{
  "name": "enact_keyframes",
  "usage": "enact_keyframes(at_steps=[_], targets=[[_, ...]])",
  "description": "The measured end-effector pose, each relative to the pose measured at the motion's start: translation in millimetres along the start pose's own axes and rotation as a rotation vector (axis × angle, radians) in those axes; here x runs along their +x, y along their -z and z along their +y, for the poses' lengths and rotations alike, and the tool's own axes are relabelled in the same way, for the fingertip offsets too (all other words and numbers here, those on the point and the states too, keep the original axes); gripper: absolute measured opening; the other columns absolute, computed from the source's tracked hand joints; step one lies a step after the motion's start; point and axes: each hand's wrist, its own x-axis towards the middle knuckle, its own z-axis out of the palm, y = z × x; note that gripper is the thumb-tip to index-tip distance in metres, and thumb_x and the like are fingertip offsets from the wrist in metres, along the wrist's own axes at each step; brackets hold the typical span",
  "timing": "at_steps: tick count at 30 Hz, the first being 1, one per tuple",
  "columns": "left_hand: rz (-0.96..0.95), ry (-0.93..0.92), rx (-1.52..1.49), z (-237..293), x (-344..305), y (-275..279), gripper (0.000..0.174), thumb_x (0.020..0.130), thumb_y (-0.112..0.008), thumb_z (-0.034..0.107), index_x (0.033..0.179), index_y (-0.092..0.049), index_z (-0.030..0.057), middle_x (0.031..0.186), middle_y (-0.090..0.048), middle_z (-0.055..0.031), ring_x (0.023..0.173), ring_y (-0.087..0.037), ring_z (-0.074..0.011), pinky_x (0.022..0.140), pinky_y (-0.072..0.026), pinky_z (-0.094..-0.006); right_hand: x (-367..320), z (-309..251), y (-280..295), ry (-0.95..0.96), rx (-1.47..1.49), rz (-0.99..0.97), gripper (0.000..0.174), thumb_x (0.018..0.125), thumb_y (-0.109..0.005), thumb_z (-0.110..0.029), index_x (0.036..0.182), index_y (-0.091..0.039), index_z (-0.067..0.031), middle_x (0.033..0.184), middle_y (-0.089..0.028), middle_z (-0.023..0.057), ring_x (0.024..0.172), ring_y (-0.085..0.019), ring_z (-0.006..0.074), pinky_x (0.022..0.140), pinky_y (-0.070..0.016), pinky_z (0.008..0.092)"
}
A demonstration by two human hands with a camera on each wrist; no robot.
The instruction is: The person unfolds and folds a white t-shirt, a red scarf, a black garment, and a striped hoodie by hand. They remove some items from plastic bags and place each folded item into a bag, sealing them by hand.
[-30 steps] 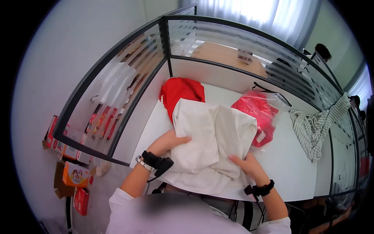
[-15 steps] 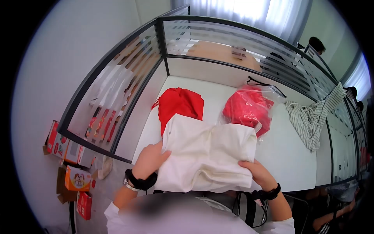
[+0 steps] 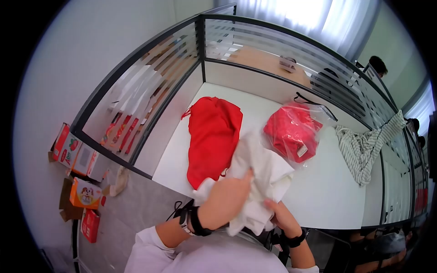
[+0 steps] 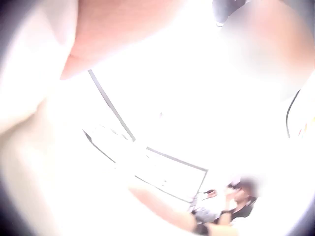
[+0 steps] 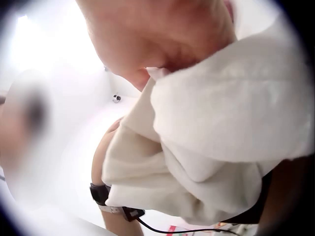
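White cloth is bunched between both hands over the desk's front edge in the head view. My left hand lies across it and grips it, its fingers partly hidden in the folds. At the cloth's right side my right hand pinches the fabric. In the right wrist view, the right hand holds the white cloth, which hangs in folds. Part of the left hand shows beside pale fabric in the overexposed left wrist view. A red cloth bag lies flat just left of the white cloth.
A pink-red item in a clear plastic bag lies at the back right. Striped cloth hangs at the right partition. Dark-framed partitions enclose the white desk. Boxes stand on the floor at left; a person is beyond.
The white cloth has been gathered from a broad, flat spread into a bunch and shifted right, uncovering the red bag. The left hand has moved right, closer to the right hand.
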Motion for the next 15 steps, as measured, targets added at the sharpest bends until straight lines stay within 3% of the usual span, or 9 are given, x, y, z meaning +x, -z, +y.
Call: enact_keyframes(at_steps=[1, 3, 4, 6, 9, 10, 13, 14, 15], targets=[[-0.055, -0.085, -0.241, 6, 2, -10, 0.047, 0.100, -0.055, 0.019, 0.141, -0.047, -0.0007, 0.081, -0.066, -0.0192, 0.073, -0.065, -0.0383, 0.066, -0.0507, -0.0494, 2, 10, 1, 0.048, 0.318, -0.072, 0.046, 0.105, -0.054, -0.025, 0.144, -0.051, 0.0000, 0.131, -0.062, 0.0098, 0.114, -0.058, 0.0174, 0.098, -0.0467, 0.0312], [-0.364, -0.194, -0.391, 19, -2, -22, 0.054, 0.102, -0.053, 0.021, 0.148, -0.038, -0.0028, 0.110, -0.061, -0.0269, 0.093, -0.064, -0.0404, 0.080, -0.0521, -0.0459, 20, 33, 22, 0.111, 0.450, -0.059, 0.046, 0.106, -0.055, -0.027, 0.144, -0.049, -0.0015, 0.129, -0.062, 0.0070, 0.109, -0.061, 0.0161, 0.092, -0.0497, 0.0302], [-0.366, -0.195, -0.393, 21, -7, -30, 0.054, 0.102, -0.053, 0.021, 0.148, -0.038, -0.0028, 0.110, -0.061, -0.0269, 0.093, -0.064, -0.0404, 0.080, -0.0521, -0.0459, 30, 45, 42, 0.103, 0.285, -0.025, 0.048, 0.104, -0.058, -0.025, 0.145, -0.048, -0.0012, 0.130, -0.062, 0.0073, 0.110, -0.061, 0.0157, 0.093, -0.0501, 0.0304], [-0.640, -0.444, -0.622, 20, -13, -47, 0.062, 0.104, -0.053, 0.024, 0.154, -0.029, -0.0034, 0.138, -0.047, -0.0285, 0.114, -0.058, -0.0390, 0.096, -0.0487, -0.0399, 19, 20, 32, 0.023, -0.012, 0.032, 0.054, 0.099, -0.065, -0.019, 0.146, -0.047, -0.0002, 0.139, -0.058, 0.0108, 0.123, -0.057, 0.0166, 0.102, -0.0478, 0.0319], [-0.848, -0.616, -0.718, 18, -22, -27, 0.063, 0.106, -0.052, 0.028, 0.156, -0.027, -0.0008, 0.151, -0.039, -0.0243, 0.125, -0.053, -0.0353, 0.104, -0.0435, -0.0362, 12, 7, 14, 0.201, -0.006, 0.042, 0.054, 0.095, -0.068, -0.013, 0.144, -0.050, 0.0022, 0.136, -0.059, 0.0124, 0.121, -0.057, 0.0173, 0.101, -0.0473, 0.0319], [-0.884, -0.612, -0.761, 15, -19, -17, 0.062, 0.108, -0.050, 0.030, 0.158, -0.026, 0.0023, 0.157, -0.034, -0.0202, 0.122, -0.057, -0.0311, 0.100, -0.0461, -0.0338, 10, 4, 12, 0.256, -0.176, 0.116, 0.056, 0.094, -0.068, -0.010, 0.145, -0.048, 0.0032, 0.138, -0.058, 0.0118, 0.122, -0.057, 0.0200, 0.103, -0.0463, 0.0328], [-1.057, -0.453, -0.973, 1, -11, 7, 0.052, 0.107, -0.052, 0.025, 0.152, -0.039, 0.0028, 0.145, -0.052, -0.0138, 0.107, -0.063, -0.0203, 0.088, -0.0523, -0.0298, -18, -38, 19, 0.411, -0.437, 0.125, 0.049, 0.093, -0.070, -0.010, 0.138, -0.056, 0.0019, 0.132, -0.064, 0.0108, 0.119, -0.059, 0.0208, 0.104, -0.0456, 0.0342], [-1.060, -0.457, -0.968, -4, -10, 15, 0.052, 0.107, -0.052, 0.025, 0.152, -0.039, 0.0028, 0.145, -0.052, -0.0138, 0.107, -0.063, -0.0203, 0.088, -0.0523, -0.0298, -33, -55, 27, 0.483, -0.450, 0.320, 0.044, 0.091, -0.073, -0.013, 0.131, -0.062, 0.0030, 0.124, -0.067, 0.0118, 0.114, -0.062, 0.0204, 0.101, -0.0480, 0.0342], [-1.004, -0.302, -1.030, -8, -11, 25, 0.048, 0.107, -0.053, 0.024, 0.150, -0.043, 0.0031, 0.140, -0.057, -0.0118, 0.105, -0.063, -0.0182, 0.086, -0.0526, -0.0293, -52, -75, 36, 0.552, -0.458, 0.516, 0.039, 0.090, -0.075, -0.015, 0.123, -0.067, 0.0042, 0.116, -0.070, 0.0127, 0.109, -0.064, 0.0199, 0.097, -0.0504, 0.0342]])
